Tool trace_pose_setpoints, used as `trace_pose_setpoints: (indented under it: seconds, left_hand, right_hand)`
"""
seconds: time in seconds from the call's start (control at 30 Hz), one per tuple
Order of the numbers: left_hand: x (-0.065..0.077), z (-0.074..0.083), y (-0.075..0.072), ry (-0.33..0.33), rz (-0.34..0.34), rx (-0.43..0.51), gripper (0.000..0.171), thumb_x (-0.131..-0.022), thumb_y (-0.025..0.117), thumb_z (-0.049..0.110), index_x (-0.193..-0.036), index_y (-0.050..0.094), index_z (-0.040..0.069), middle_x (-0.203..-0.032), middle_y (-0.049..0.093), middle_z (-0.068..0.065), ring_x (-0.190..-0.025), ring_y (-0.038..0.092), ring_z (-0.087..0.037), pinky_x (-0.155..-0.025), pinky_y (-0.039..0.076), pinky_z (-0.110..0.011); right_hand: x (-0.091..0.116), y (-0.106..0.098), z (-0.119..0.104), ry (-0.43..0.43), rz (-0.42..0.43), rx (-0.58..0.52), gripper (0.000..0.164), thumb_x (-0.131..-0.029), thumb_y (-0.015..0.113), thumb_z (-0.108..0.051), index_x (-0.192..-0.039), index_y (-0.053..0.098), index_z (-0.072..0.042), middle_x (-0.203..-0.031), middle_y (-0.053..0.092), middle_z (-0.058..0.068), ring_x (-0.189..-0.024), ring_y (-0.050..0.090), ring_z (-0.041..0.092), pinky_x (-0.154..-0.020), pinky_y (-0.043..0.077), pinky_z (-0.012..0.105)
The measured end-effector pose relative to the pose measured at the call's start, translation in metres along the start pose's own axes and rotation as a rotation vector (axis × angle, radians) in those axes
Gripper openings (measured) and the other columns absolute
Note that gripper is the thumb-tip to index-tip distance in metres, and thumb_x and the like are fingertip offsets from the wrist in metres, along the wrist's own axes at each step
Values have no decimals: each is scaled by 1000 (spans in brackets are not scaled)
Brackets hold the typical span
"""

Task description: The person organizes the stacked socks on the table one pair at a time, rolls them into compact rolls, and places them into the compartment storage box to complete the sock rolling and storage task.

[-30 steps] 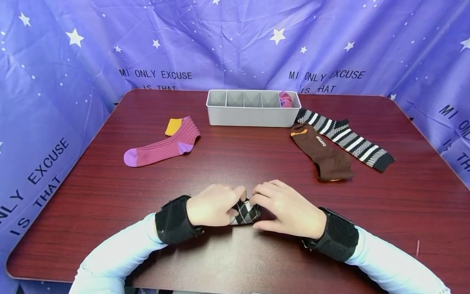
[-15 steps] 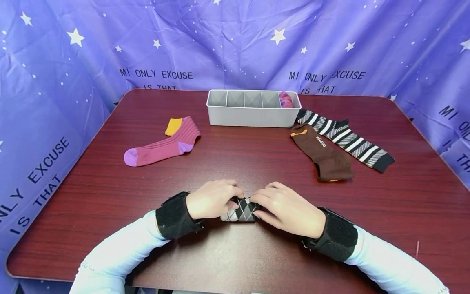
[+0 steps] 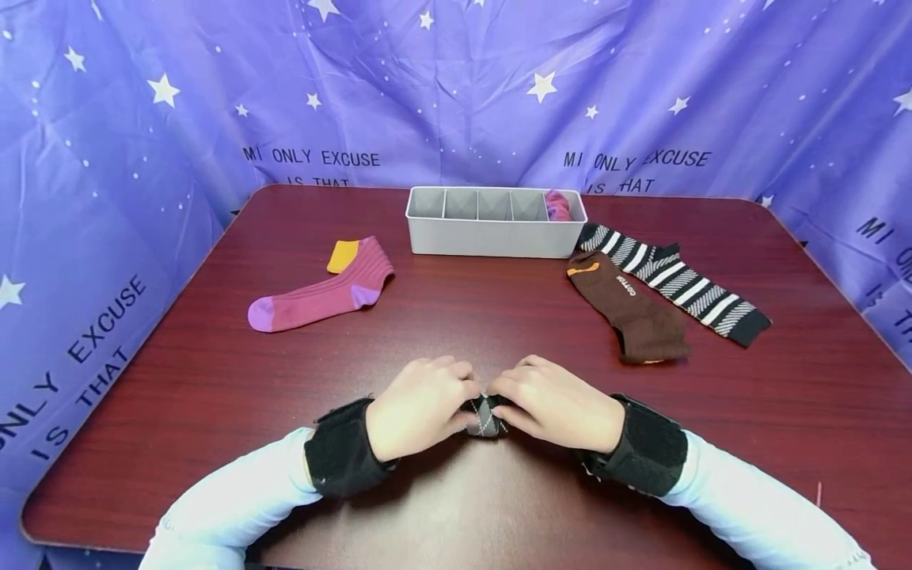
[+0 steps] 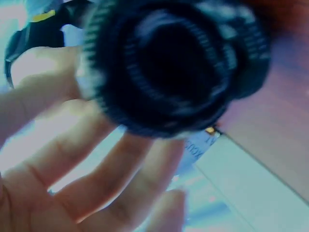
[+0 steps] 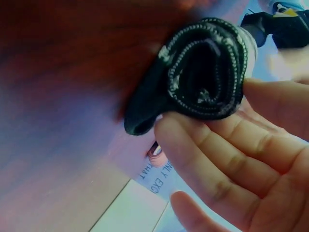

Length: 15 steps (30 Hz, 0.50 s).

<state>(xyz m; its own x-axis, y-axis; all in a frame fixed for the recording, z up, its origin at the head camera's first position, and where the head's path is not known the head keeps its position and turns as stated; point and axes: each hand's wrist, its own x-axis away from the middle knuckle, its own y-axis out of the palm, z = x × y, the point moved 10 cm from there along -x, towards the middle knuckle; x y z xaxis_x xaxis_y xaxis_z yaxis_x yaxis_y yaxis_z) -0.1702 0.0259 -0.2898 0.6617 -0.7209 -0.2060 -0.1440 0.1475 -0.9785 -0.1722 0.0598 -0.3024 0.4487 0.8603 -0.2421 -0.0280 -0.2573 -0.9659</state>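
Observation:
A black, grey and white argyle sock [image 3: 486, 421], rolled into a small bundle, lies between both hands near the table's front. My left hand [image 3: 423, 405] holds its left end, thumb on the near side and fingers on the far side. Opposite it, my right hand [image 3: 559, 405] pinches the right end in the same way. Spiral layers of the rolled sock [image 5: 207, 108] show end-on in the right wrist view, with a loose flap sticking out. From the left wrist, the roll [image 4: 113, 104] looks dark and blurred, with fingertips against its edge.
A grey divided box [image 3: 499, 239] stands at the table's back; its rightmost compartment holds a pink-purple rolled sock [image 3: 557, 206]. A pink sock with yellow cuff [image 3: 321, 297] lies at left. At right lie a brown sock [image 3: 634, 313] and a black-and-white striped sock [image 3: 687, 289].
My left hand has slid right, closer to the right hand, and less of the argyle sock shows between them. The head view has tilted slightly up, shifting the scene downward.

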Motion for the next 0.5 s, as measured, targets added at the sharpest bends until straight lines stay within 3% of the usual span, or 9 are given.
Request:
trace_pose_setpoints:
  seconds: [0.1, 0.27, 0.4, 0.5]
  left_hand:
    - [2, 2, 4, 16, -39, -53, 27, -63, 71, 30, -86, 64, 17, -79, 56, 7, -72, 51, -10, -57, 43, -24]
    - [-5, 1, 8, 72, -31, -133, 25, -63, 67, 10, -84, 65, 22, -84, 57, 6, -79, 51, -12, -59, 42, -26]
    - [-14, -8, 7, 71, 27, -33, 27, -62, 65, 3, -81, 65, 23, -93, 55, 2, -85, 49, -14, -60, 44, -26]
    - [-17, -23, 4, -25, 80, 72, 26, -61, 71, 7, -83, 59, 14, -93, 52, -2, -84, 49, -16, -61, 46, -27]
  right_hand:
    - [-4, 5, 4, 37, -71, -53, 7, -79, 57, -20, -80, 55, -13, -63, 49, -12, -58, 44, 2, -64, 38, 23]
    - [-9, 10, 8, 99, -141, -107, 9, -79, 57, -20, -76, 52, -13, -54, 39, -13, -47, 34, -1, -48, 29, 16]
    - [-12, 10, 13, 177, -170, -103, 15, -78, 58, -20, -67, 49, -15, -50, 34, -13, -45, 31, -1, -44, 25, 16]
    - [-11, 9, 18, 247, -188, -83, 20, -77, 58, -21, -61, 47, -16, -49, 32, -12, -44, 29, 0, -42, 23, 17]
